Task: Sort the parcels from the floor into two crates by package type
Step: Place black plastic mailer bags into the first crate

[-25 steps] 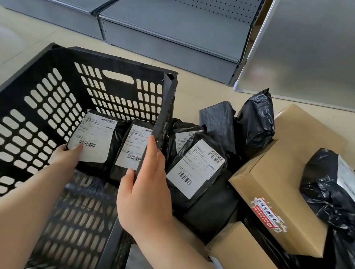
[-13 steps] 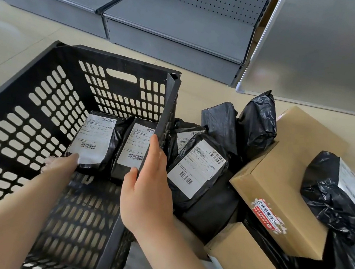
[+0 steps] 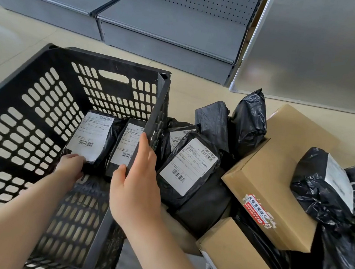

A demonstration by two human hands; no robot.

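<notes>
down inside the black slotted crate (image 3: 32, 120), the left hand (image 3: 70, 166) has its fingers curled around the near bottom corner of a black poly-bag parcel (image 3: 91, 139) with a white shipping label, gripping it where it leans against the crate's far wall. just beside that one, a second labelled black bag parcel (image 3: 125, 144) stands in the crate, partly hidden by the crate's right wall. the right hand (image 3: 137, 182) lies along that right wall, its fingers straight on the outer face and its thumb on the inner side of the rim, so the wall sits between them without any curl around it. just outside that wall, on the floor, a labelled black bag parcel (image 3: 188, 165) lies tilted against the pile, with another labelled one (image 3: 177, 136) behind it and two plain crumpled black bags (image 3: 247, 123) further back. right of these sits a large cardboard box (image 3: 276, 178) bearing a red and white sticker, a smaller cardboard box (image 3: 236, 259) nearer the camera, and a black bag parcel (image 3: 319, 187) on top at the right edge. grey metal shelving (image 3: 172, 25) stands along the far side of the beige floor (image 3: 12, 38)
</notes>
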